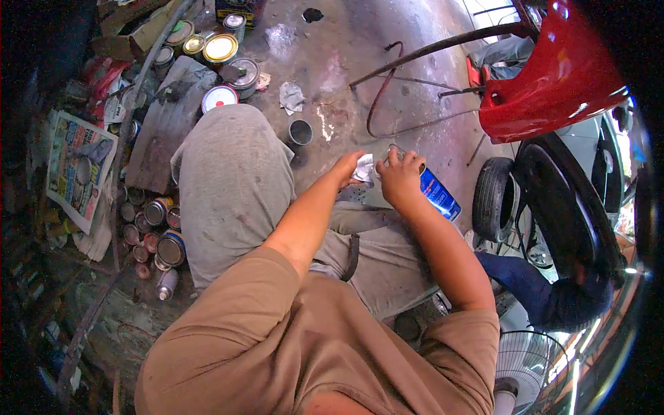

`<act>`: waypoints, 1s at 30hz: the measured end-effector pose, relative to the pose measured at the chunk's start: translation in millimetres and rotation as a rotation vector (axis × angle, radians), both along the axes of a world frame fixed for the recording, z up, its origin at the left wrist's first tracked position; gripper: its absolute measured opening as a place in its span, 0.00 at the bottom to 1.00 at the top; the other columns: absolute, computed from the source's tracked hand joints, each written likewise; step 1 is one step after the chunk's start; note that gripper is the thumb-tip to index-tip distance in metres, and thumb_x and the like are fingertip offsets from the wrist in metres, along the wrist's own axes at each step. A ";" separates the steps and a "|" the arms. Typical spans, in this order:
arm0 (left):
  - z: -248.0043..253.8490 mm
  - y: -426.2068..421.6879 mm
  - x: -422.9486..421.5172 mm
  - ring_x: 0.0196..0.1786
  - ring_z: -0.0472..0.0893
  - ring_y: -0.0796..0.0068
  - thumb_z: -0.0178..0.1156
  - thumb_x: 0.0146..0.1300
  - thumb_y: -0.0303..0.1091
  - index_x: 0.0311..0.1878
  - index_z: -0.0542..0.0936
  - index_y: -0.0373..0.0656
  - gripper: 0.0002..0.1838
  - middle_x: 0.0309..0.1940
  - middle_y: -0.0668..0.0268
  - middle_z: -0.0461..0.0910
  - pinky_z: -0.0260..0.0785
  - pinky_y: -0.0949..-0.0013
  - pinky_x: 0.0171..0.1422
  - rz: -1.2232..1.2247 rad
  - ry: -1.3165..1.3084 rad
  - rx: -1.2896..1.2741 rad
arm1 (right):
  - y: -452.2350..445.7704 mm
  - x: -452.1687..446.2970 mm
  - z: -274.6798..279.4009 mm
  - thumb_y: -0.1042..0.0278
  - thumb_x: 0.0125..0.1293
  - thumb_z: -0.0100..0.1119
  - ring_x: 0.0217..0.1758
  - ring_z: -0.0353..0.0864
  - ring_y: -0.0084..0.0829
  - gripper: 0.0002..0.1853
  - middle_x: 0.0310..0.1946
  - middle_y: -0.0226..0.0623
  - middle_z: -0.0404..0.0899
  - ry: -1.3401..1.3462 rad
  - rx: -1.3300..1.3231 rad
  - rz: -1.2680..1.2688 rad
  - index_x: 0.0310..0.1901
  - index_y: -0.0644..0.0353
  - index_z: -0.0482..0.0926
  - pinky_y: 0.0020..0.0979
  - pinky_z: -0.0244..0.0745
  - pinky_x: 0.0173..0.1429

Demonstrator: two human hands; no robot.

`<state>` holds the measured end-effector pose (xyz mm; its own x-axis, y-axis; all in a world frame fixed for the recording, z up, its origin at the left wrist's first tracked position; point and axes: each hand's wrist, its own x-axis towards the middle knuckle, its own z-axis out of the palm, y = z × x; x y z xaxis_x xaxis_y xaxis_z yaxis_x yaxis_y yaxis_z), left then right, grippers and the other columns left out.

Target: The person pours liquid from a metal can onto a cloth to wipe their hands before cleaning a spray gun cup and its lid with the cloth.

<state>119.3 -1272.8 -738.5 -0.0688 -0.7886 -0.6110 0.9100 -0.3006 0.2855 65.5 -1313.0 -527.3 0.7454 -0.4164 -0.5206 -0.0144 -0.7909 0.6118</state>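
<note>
My left hand (348,169) is closed on a crumpled white cloth or paper (364,169), just left of my right hand. Around the top end of a blue can (440,195) the fingers of my right hand (401,174) are wrapped, and the can lies tilted with its lower end toward the right. The can's opening is hidden by my fingers. A small grey cup (300,132) stands on the floor to the left of both hands, beyond my knee. Near it lies a crumpled pale rag (292,97).
Paint cans (220,48) crowd the upper left, with more small tins (171,247) below. A red glossy panel (553,76) on a metal stand (429,52) juts in at upper right. A tire (494,199), a fan (526,366) and another person's shoe (474,72) are at right.
</note>
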 end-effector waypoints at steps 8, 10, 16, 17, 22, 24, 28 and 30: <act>1.2 -0.4 -1.0 0.36 0.85 0.71 0.46 0.73 0.53 0.49 0.80 0.48 0.21 0.38 0.67 0.85 0.79 0.62 0.36 0.002 0.003 0.020 | -2.3 -1.0 -3.3 0.59 0.62 0.59 0.61 0.68 0.63 0.24 0.69 0.44 0.66 0.028 0.015 -0.046 0.61 0.36 0.78 0.63 0.63 0.55; 2.1 -0.6 -0.7 0.35 0.85 0.71 0.46 0.73 0.53 0.48 0.80 0.49 0.20 0.37 0.67 0.85 0.79 0.63 0.35 0.004 0.007 0.023 | -2.2 0.3 -2.4 0.59 0.62 0.59 0.62 0.68 0.63 0.24 0.69 0.44 0.66 0.045 0.022 -0.072 0.62 0.37 0.78 0.63 0.63 0.55; 1.1 0.2 -0.5 0.35 0.85 0.73 0.47 0.72 0.51 0.47 0.81 0.50 0.19 0.37 0.68 0.85 0.79 0.64 0.35 -0.008 -0.009 -0.003 | -2.3 2.5 -4.3 0.59 0.63 0.58 0.64 0.66 0.65 0.24 0.71 0.44 0.64 0.085 0.014 -0.115 0.62 0.37 0.77 0.64 0.62 0.57; -0.3 -0.4 -1.0 0.35 0.85 0.72 0.47 0.72 0.51 0.48 0.81 0.50 0.19 0.37 0.68 0.85 0.79 0.64 0.36 -0.006 -0.004 -0.004 | -2.3 2.5 -4.6 0.59 0.63 0.58 0.64 0.66 0.65 0.24 0.72 0.44 0.64 0.083 0.015 -0.114 0.62 0.36 0.77 0.64 0.61 0.57; 2.9 -0.8 -0.8 0.37 0.85 0.72 0.48 0.71 0.53 0.49 0.81 0.51 0.19 0.38 0.68 0.85 0.79 0.61 0.39 -0.012 -0.016 0.016 | 0.2 5.6 -0.9 0.58 0.64 0.57 0.67 0.65 0.66 0.24 0.73 0.45 0.62 0.115 0.018 -0.136 0.64 0.36 0.76 0.65 0.61 0.58; 5.1 0.1 0.0 0.37 0.85 0.71 0.48 0.71 0.53 0.50 0.80 0.51 0.20 0.39 0.68 0.85 0.80 0.61 0.39 -0.018 -0.014 0.013 | 0.6 6.5 0.2 0.58 0.65 0.56 0.67 0.64 0.67 0.25 0.73 0.45 0.62 0.130 0.019 -0.145 0.65 0.36 0.75 0.66 0.60 0.58; -0.4 -1.5 -2.3 0.39 0.85 0.70 0.48 0.71 0.53 0.51 0.80 0.51 0.20 0.40 0.68 0.85 0.79 0.59 0.42 -0.012 -0.005 0.001 | -0.5 4.9 -1.9 0.57 0.65 0.56 0.68 0.64 0.68 0.26 0.73 0.45 0.62 0.125 0.023 -0.149 0.66 0.36 0.74 0.67 0.60 0.59; -6.3 -3.6 -3.9 0.40 0.85 0.70 0.48 0.71 0.53 0.52 0.79 0.51 0.20 0.40 0.68 0.85 0.79 0.59 0.42 -0.019 -0.006 -0.006 | -0.9 5.1 -2.4 0.57 0.65 0.56 0.68 0.63 0.68 0.26 0.73 0.45 0.62 0.128 0.026 -0.151 0.66 0.36 0.73 0.68 0.59 0.59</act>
